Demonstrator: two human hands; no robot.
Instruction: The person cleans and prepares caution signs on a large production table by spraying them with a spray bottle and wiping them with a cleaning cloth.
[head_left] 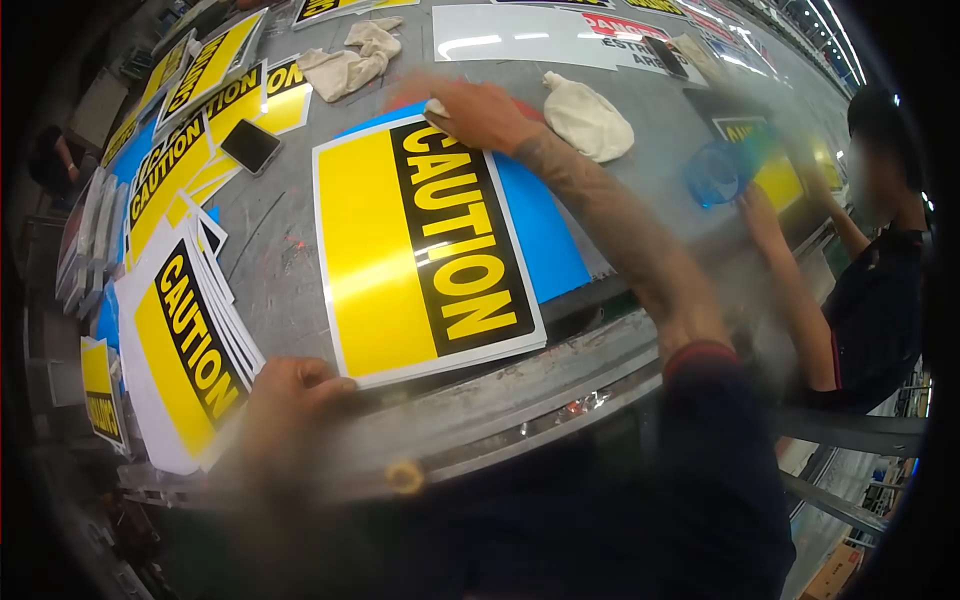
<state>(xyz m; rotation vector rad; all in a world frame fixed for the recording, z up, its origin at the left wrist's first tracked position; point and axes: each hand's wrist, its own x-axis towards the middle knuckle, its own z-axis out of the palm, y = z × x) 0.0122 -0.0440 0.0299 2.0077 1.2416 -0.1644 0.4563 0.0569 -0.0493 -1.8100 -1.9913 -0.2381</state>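
A yellow and black CAUTION sign [375, 255] lies on top of a small stack of sheets in front of me, with blue sheets [545, 235] showing under its right side. My left hand [295, 395] is closed at the sign's near left corner, fingers curled and thumb at the edge. Across the sign's far edge reaches my right hand [480, 112], its fingers smeared by motion. A small whitish bit [436, 108] shows at the thumb side of that hand. Left of my left hand is another stack of CAUTION signs [190, 350], fanned at the edges.
White cloths [350, 62] [587, 118] lie on the grey table [285, 255]. A phone [250, 146] rests near more CAUTION signs [165, 185]. At right a co-worker [870, 290] handles signs near a blue translucent object [715, 173]. A metal rail [500, 410] runs along the table's front.
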